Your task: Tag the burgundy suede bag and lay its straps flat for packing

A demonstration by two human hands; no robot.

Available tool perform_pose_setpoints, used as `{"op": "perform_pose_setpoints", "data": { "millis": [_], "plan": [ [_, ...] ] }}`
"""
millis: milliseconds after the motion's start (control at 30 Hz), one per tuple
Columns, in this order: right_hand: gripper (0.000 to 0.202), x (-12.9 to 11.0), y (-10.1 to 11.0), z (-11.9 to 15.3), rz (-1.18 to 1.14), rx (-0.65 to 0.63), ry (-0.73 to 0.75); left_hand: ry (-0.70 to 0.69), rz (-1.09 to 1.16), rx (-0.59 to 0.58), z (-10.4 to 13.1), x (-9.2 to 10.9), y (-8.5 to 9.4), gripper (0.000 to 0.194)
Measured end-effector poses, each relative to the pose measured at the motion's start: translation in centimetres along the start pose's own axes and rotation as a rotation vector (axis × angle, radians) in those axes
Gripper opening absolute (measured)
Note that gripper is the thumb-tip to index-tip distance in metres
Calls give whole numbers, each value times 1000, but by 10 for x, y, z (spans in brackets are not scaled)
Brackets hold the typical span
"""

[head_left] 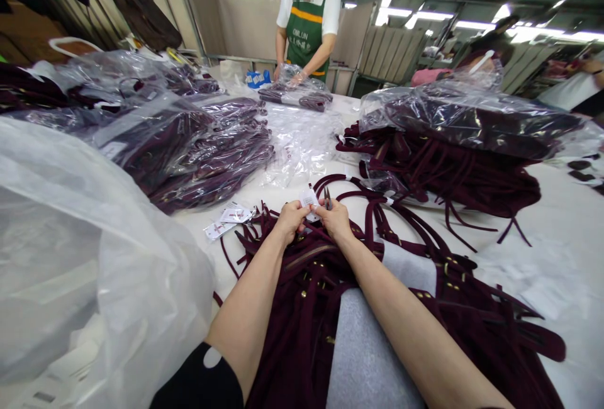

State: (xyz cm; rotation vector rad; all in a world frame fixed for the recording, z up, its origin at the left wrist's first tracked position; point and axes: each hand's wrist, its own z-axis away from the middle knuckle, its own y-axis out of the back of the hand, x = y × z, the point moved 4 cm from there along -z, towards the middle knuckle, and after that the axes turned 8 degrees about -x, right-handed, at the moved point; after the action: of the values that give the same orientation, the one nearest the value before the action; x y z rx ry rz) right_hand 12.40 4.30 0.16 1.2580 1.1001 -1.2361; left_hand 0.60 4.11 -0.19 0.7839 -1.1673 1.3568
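Note:
My left hand [290, 220] pinches a small white tag [308, 199] at its lower edge. Fingertips of my right hand [336, 219] meet it there, and that hand also holds a pair of small thread snips [327, 195] with the blades pointing up. Below both hands lies a dark maroon handbag [302, 314] with a brass zipper, straps and fringe. More white tags [228, 219] rest on the table just left of it. A sheet of grey padding [368, 346] lies over the maroon bags under my right forearm.
Plastic-wrapped maroon bags [202, 151] are piled at the left, and another stack [453, 145] stands at the right. A large translucent plastic sack [155, 258] fills the left foreground. Clear plastic bags [302, 138] lie mid-table. Across the table, a person in a green apron [304, 34] handles a wrapped bag [297, 95].

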Motion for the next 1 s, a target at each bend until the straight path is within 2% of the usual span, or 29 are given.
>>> {"op": "perform_pose_setpoints", "data": {
  "millis": [67, 200, 333, 467, 533, 633, 733, 833, 900, 1000],
  "plan": [
    [28, 0, 3, -1, 34, 41, 6, -21, -55, -23, 1, 0, -1, 21],
    [26, 1, 7, -2, 118, 120, 8, -72, -225, -13, 1, 2, 2, 30],
    [24, 3, 7, -4, 186, 142, 4, -100, -365, 13, 2, 4, 6, 36],
    [21, 6, 7, -7, 216, 185, 20, -91, -398, 2, 4, 5, 6, 26],
    [19, 7, 8, -9, 240, 203, 27, -95, -384, -18, 5, 3, 5, 29],
    [19, 9, 8, -11, 254, 212, 29, -176, -468, 7, 4, 3, 6, 37],
    [20, 9, 7, -11, 239, 208, 28, -267, -589, 62, 5, 5, 7, 29],
    [21, 6, 6, -9, 222, 191, 34, -325, -690, 37, 6, 6, 3, 12],
    [21, 3, 6, -7, 224, 176, 49, -322, -799, 43, 7, 7, 0, 9],
    [20, -1, 5, -5, 261, 152, 62, -252, -998, 121, 7, 8, 0, 10]
  ]
}}
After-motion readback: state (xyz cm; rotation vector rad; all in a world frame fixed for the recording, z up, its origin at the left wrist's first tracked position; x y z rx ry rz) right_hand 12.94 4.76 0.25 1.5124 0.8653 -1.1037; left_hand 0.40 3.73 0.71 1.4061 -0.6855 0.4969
